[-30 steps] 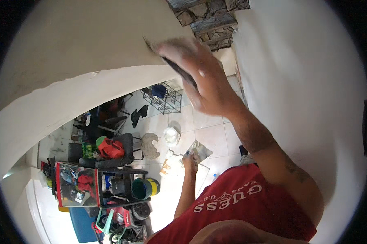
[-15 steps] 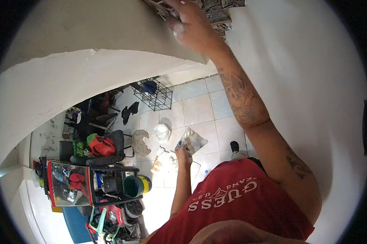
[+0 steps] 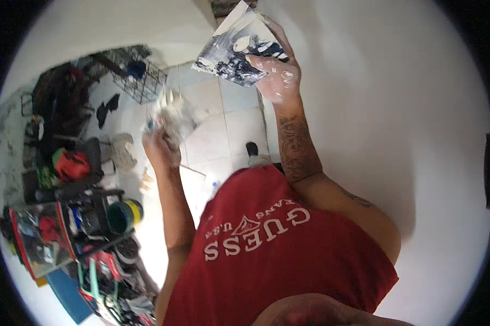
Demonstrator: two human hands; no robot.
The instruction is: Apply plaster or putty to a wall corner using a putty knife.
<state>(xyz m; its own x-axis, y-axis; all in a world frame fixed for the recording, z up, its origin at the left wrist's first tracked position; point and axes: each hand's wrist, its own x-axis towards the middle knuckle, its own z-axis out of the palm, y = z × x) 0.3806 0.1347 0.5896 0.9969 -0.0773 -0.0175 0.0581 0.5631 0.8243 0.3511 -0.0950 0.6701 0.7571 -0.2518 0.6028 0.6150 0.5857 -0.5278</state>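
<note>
My right hand (image 3: 277,81) is raised at upper middle, coated with white paste, closed on a flat, angular metal plate (image 3: 228,43) smeared with white compound and dark streaks; the thumb lies across its face. Lower and further left, my left hand (image 3: 161,146) grips a motion-blurred flat tool (image 3: 179,119) piled with white compound; its exact shape cannot be made out. Both forearms flank my red sleeveless shirt.
A white wall (image 3: 380,108) runs along the right, another wall (image 3: 109,27) above. On the tiled floor (image 3: 239,130) are a wire rack (image 3: 139,81), chair (image 3: 93,155), bucket (image 3: 122,220), glass-panelled case (image 3: 41,236) and blue panel (image 3: 68,296).
My right hand has come down from the upper wall, its plate now turned face-on to view. My left hand has risen leftward with its tool. The view has shifted, moving the clutter left.
</note>
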